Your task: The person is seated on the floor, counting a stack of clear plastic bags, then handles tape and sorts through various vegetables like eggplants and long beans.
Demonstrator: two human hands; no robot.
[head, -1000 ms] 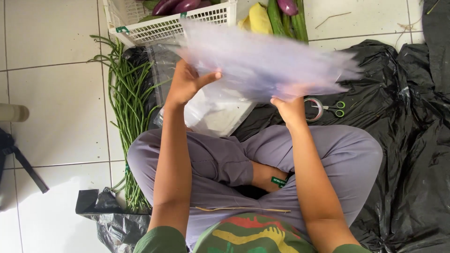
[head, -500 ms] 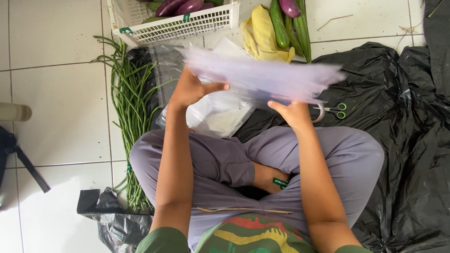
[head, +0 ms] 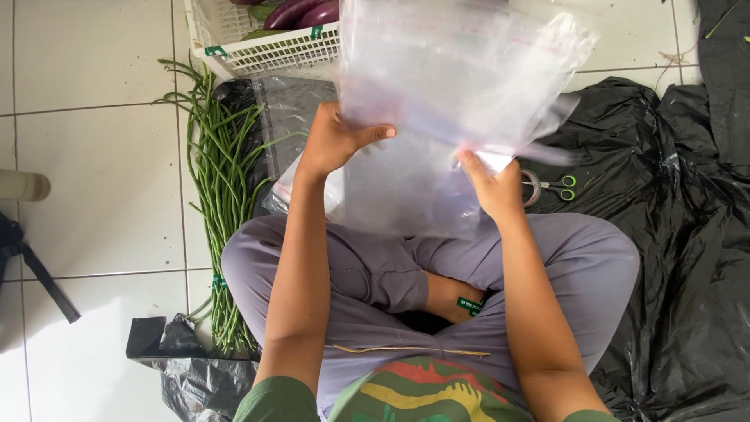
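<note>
I sit cross-legged on the floor and hold a large clear plastic bag up in front of me. My left hand grips its left edge, thumb on the front. My right hand pinches its lower right part. The bag is spread wide and slightly blurred. It hides most of what lies behind it.
A bundle of long green beans lies on the left. A white basket with purple eggplants stands at the top. Green-handled scissors rest on a black plastic sheet at right. More clear bags lie beneath.
The bag was held flat and tilted before; now it is raised and spread upright in front of me. Both hands have shifted their hold on it. My view has moved closer.
</note>
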